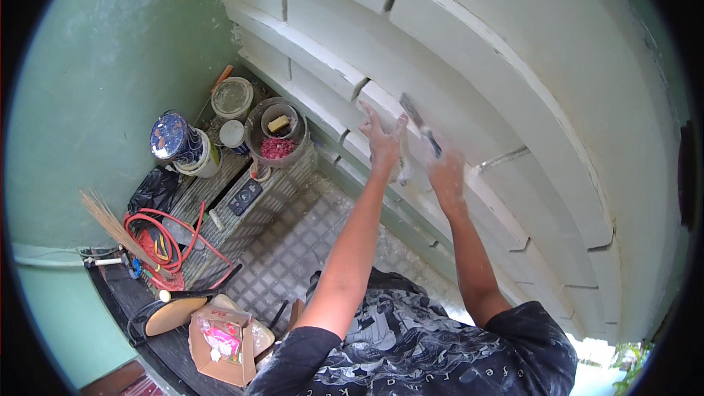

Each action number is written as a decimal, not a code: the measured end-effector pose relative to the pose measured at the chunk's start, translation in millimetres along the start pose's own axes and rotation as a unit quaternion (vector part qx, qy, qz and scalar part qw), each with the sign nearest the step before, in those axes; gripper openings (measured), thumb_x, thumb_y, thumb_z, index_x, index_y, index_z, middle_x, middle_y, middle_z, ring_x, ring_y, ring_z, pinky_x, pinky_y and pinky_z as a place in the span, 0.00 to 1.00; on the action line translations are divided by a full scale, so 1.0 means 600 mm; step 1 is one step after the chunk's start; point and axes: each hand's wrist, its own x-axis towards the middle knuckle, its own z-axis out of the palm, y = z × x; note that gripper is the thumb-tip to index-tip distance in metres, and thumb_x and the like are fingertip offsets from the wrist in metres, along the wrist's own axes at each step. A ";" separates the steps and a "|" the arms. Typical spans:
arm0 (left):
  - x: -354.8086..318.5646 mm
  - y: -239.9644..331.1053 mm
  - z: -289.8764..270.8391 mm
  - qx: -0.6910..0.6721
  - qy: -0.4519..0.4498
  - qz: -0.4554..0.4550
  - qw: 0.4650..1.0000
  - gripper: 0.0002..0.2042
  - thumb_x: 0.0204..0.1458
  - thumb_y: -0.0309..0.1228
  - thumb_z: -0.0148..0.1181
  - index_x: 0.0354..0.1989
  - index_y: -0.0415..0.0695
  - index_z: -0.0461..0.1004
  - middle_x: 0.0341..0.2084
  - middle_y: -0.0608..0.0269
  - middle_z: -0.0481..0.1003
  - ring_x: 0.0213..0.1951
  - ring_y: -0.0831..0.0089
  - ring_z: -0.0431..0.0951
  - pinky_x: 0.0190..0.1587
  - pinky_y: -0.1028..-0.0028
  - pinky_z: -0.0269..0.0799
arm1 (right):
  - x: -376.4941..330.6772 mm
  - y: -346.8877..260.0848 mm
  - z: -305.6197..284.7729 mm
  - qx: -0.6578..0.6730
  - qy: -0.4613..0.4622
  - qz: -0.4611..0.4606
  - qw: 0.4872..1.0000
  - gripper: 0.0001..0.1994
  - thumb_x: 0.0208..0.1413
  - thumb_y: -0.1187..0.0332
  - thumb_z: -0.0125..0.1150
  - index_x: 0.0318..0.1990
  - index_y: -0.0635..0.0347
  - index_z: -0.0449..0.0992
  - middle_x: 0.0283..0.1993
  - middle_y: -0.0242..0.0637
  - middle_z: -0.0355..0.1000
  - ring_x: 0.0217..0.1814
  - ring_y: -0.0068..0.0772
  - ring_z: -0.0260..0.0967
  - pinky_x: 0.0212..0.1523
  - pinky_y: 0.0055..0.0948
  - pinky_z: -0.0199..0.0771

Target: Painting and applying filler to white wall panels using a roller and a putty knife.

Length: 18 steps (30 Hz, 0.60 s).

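Note:
My right hand (446,172) grips a putty knife (413,111) by its dark handle, its grey metal blade close to the white stepped wall panels (433,51). To its left, my left hand (380,143) reaches up to the ledge of a panel with its fingers spread apart. White smears cover parts of both hands. Beside the left palm is a narrow whitish thing (403,167), too unclear to name; whether the hand touches it I cannot tell. Dark gaps separate some of the panels.
At left, a wooden bench (275,187) bears a grey bucket (253,128), a lidded tub (232,97) and paint-stained pails (176,138). A red hose (172,249) lies coiled near a straw broom (110,220). An open cardboard box (213,374) stands lower left, by the tiled floor (286,249).

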 end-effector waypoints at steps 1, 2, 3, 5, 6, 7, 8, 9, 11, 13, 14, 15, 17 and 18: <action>-0.005 0.004 0.003 0.012 0.002 -0.009 1.000 0.53 0.50 0.49 0.65 0.73 0.57 0.27 0.57 0.37 0.49 0.55 0.45 0.61 0.59 0.59 0.59 | -0.005 0.004 -0.006 -0.010 0.004 0.025 1.000 0.15 0.57 0.60 0.57 0.46 0.61 0.78 0.38 0.49 0.77 0.42 0.51 0.74 0.48 0.43 0.69; -0.004 0.008 0.005 0.012 0.003 -0.008 1.000 0.53 0.50 0.49 0.65 0.73 0.57 0.27 0.57 0.37 0.49 0.55 0.45 0.61 0.59 0.59 0.59 | 0.003 0.005 -0.005 -0.009 0.004 0.023 1.000 0.15 0.57 0.60 0.57 0.46 0.61 0.78 0.38 0.49 0.77 0.42 0.51 0.74 0.48 0.43 0.69; -0.003 0.012 0.007 -0.002 -0.011 -0.011 1.000 0.52 0.50 0.49 0.65 0.73 0.58 0.28 0.57 0.37 0.49 0.55 0.45 0.61 0.59 0.59 0.59 | 0.015 0.004 -0.004 -0.031 -0.010 0.032 0.999 0.16 0.57 0.60 0.57 0.48 0.59 0.78 0.39 0.51 0.77 0.43 0.52 0.74 0.50 0.44 0.68; -0.004 0.008 0.010 -0.014 -0.028 -0.014 0.999 0.52 0.50 0.49 0.65 0.73 0.58 0.28 0.56 0.36 0.49 0.55 0.45 0.61 0.58 0.59 0.59 | 0.025 0.011 -0.002 -0.054 -0.023 0.043 0.997 0.17 0.57 0.59 0.57 0.49 0.58 0.78 0.41 0.53 0.76 0.44 0.53 0.73 0.51 0.45 0.67; -0.003 0.005 0.009 0.003 -0.010 -0.008 1.000 0.52 0.50 0.49 0.64 0.73 0.58 0.28 0.56 0.36 0.50 0.55 0.44 0.61 0.58 0.59 0.59 | 0.027 0.024 0.003 -0.040 -0.004 -0.002 0.999 0.17 0.57 0.59 0.57 0.49 0.57 0.78 0.41 0.54 0.76 0.44 0.54 0.73 0.51 0.45 0.67; -0.006 0.007 0.010 0.019 0.006 -0.002 1.000 0.52 0.50 0.49 0.64 0.73 0.58 0.28 0.56 0.36 0.50 0.55 0.44 0.61 0.58 0.58 0.59 | 0.027 0.023 -0.003 -0.028 0.016 -0.045 0.998 0.17 0.57 0.59 0.57 0.49 0.56 0.78 0.40 0.54 0.76 0.44 0.55 0.72 0.51 0.46 0.67; -0.008 0.009 0.012 0.019 0.000 -0.003 1.000 0.52 0.50 0.49 0.64 0.73 0.58 0.28 0.56 0.36 0.50 0.55 0.44 0.61 0.58 0.58 0.59 | 0.021 0.022 -0.012 -0.031 0.018 -0.040 0.999 0.17 0.57 0.59 0.57 0.49 0.56 0.78 0.40 0.54 0.76 0.44 0.55 0.72 0.51 0.46 0.67; -0.011 0.011 0.014 0.004 -0.007 0.001 1.000 0.51 0.52 0.47 0.63 0.73 0.55 0.28 0.57 0.34 0.49 0.57 0.45 0.59 0.61 0.60 0.57 | 0.009 0.018 -0.020 -0.054 -0.026 0.010 0.998 0.17 0.57 0.59 0.57 0.49 0.57 0.78 0.40 0.54 0.76 0.44 0.56 0.71 0.51 0.46 0.67; -0.003 0.005 0.010 -0.007 -0.010 0.011 1.000 0.50 0.54 0.45 0.62 0.72 0.51 0.27 0.57 0.31 0.47 0.58 0.45 0.58 0.63 0.62 0.54 | 0.002 0.000 -0.032 -0.068 -0.067 0.059 0.994 0.17 0.57 0.59 0.57 0.49 0.59 0.78 0.39 0.54 0.76 0.44 0.57 0.71 0.51 0.47 0.67; 0.004 -0.015 0.012 0.006 0.018 0.020 1.000 0.49 0.55 0.43 0.61 0.72 0.51 0.27 0.56 0.33 0.48 0.53 0.49 0.62 0.59 0.64 0.59 | 0.001 -0.004 -0.038 0.085 -0.054 0.023 0.995 0.16 0.57 0.60 0.55 0.46 0.61 0.77 0.36 0.53 0.76 0.40 0.56 0.73 0.47 0.48 0.69; 0.000 -0.013 0.021 0.007 0.004 0.021 1.000 0.49 0.55 0.43 0.61 0.72 0.51 0.27 0.56 0.33 0.48 0.53 0.49 0.62 0.59 0.64 0.59 | 0.008 0.011 -0.011 0.050 -0.017 0.001 0.999 0.16 0.57 0.59 0.55 0.46 0.61 0.77 0.37 0.53 0.76 0.42 0.56 0.73 0.47 0.47 0.69; -0.003 -0.010 0.028 0.017 -0.001 0.032 0.999 0.48 0.55 0.43 0.61 0.72 0.50 0.27 0.55 0.34 0.49 0.51 0.51 0.63 0.58 0.64 0.61 | 0.024 0.020 0.020 0.011 0.020 -0.017 1.000 0.17 0.58 0.58 0.55 0.46 0.61 0.77 0.37 0.53 0.76 0.43 0.55 0.72 0.47 0.47 0.69; 0.006 -0.017 0.024 0.000 0.005 0.052 0.999 0.48 0.56 0.42 0.60 0.73 0.51 0.27 0.54 0.38 0.50 0.47 0.54 0.63 0.54 0.65 0.63 | 0.059 -0.014 0.054 0.015 0.031 -0.048 0.998 0.17 0.58 0.58 0.55 0.46 0.60 0.78 0.37 0.53 0.76 0.42 0.57 0.72 0.46 0.48 0.69; 0.007 -0.027 0.022 0.003 0.007 0.052 0.999 0.48 0.56 0.42 0.60 0.73 0.51 0.27 0.54 0.38 0.50 0.47 0.54 0.63 0.54 0.65 0.63 | 0.058 -0.020 0.051 0.019 0.030 -0.047 0.998 0.17 0.58 0.58 0.55 0.46 0.60 0.78 0.37 0.53 0.76 0.42 0.57 0.72 0.46 0.48 0.69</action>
